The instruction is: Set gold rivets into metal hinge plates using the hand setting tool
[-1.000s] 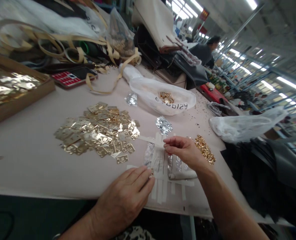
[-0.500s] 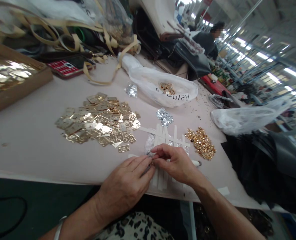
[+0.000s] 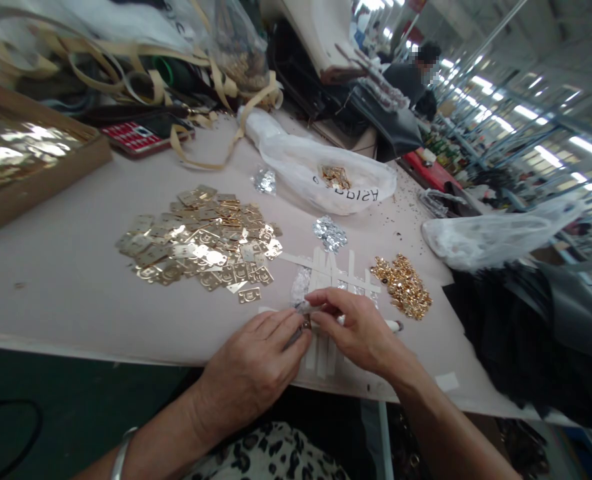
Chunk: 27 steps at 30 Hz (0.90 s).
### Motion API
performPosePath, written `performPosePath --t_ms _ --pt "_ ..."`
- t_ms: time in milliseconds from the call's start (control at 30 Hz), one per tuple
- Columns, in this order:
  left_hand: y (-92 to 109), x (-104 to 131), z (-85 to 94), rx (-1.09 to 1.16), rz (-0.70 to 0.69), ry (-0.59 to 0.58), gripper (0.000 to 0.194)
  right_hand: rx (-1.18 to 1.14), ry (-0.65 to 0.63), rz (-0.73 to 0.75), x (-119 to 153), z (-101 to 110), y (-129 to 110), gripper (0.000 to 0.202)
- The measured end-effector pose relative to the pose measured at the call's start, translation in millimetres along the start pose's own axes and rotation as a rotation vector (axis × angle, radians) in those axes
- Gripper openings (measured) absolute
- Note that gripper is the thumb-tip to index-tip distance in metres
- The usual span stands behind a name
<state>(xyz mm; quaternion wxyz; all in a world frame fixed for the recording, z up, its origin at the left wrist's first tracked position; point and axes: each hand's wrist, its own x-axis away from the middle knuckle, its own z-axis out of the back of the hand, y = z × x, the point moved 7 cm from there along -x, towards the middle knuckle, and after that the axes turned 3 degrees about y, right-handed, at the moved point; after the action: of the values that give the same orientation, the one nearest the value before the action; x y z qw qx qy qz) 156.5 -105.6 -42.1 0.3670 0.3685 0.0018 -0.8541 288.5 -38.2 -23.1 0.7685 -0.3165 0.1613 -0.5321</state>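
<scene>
Over the table's near edge, my left hand [image 3: 259, 357] is closed on a small metal piece [image 3: 307, 323], mostly hidden by the fingers. Against it, my right hand [image 3: 359, 327] pinches with thumb and forefinger; what lies between those fingertips is too small to make out. Beneath and beyond both hands lie pale strips [image 3: 321, 267], crossing one another over clear plastic. A pile of flat gold plates with cut-outs [image 3: 201, 240] spreads to the left. Silver discs [image 3: 329, 233] are heaped beyond the strips, and small gold fittings [image 3: 403, 287] to the right.
A cardboard box [image 3: 41, 177] of gold plates stands at the left beside a red-keyed calculator [image 3: 136, 137]. White plastic bags [image 3: 286, 160] and tan tape [image 3: 201, 163] lie farther back. Black material [image 3: 526, 333] covers the right side. A person [image 3: 409, 80] is in the background.
Both hands stay together at nearly the same spot. My right fingertips have shifted slightly, and a little more of the small piece shows. The view has moved slightly.
</scene>
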Motion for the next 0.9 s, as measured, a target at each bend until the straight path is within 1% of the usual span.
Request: performPosePath --t_ms 100,167,233,267,333,400,433,500,533,600,633,667,700,733,800,833,900 --pt "0 0 2.0 0.016 0.0 0.022 0.025 0.147 0.068 0.044 17 27 14 0.023" --pt "-1 2 1.2 0.022 0.003 0.023 0.025 0.253 0.063 0.044 32 40 31 0.03" --pt "0 3 -0.4 0.02 0.005 0.017 0.026 0.309 0.044 0.043 46 46 48 0.038" --pt "0 3 -1.0 0.016 0.004 0.016 0.026 0.318 0.042 0.049 52 47 55 0.036" --pt "0 3 -1.5 0.012 0.004 0.013 0.026 0.298 0.053 0.072 61 45 64 0.026" --pt "0 2 -1.5 0.02 -0.002 0.001 0.026 0.239 0.118 0.068 66 46 68 0.021" --pt "-1 1 -1.7 0.028 -0.008 -0.011 0.026 0.193 0.181 0.043 68 50 69 0.021" --pt "-1 0 -2.5 0.043 -0.025 -0.044 0.028 0.043 0.356 -0.039 72 60 69 0.02" --pt "-1 0 -2.9 0.047 -0.034 -0.058 0.028 -0.086 0.469 -0.078 74 66 68 0.018" --pt "0 -1 -2.9 0.044 -0.041 -0.071 0.029 -0.469 0.68 -0.108 76 73 64 0.018" --pt "0 -1 -2.7 0.039 -0.042 -0.07 0.029 -0.685 0.749 -0.1 75 73 61 0.019" --pt "1 -1 -2.0 0.03 -0.041 -0.062 0.03 -0.884 0.785 -0.086 71 69 57 0.02" --pt "1 -1 -1.2 0.021 -0.039 -0.052 0.03 -1.044 0.789 -0.075 64 63 53 0.02" --pt "2 -1 -0.2 0.011 -0.037 -0.042 0.031 -1.155 0.77 -0.072 56 57 49 0.017" --pt "3 -1 2.0 -0.004 -0.038 -0.021 0.031 -1.283 0.725 -0.091 39 42 44 0.014" --pt "4 -2 3.1 -0.009 -0.041 -0.013 0.031 -1.333 0.717 -0.108 32 36 44 0.021" --pt "4 -1 4.1 -0.009 -0.038 -0.01 0.03 -1.434 0.724 -0.15 18 24 47 0.042"
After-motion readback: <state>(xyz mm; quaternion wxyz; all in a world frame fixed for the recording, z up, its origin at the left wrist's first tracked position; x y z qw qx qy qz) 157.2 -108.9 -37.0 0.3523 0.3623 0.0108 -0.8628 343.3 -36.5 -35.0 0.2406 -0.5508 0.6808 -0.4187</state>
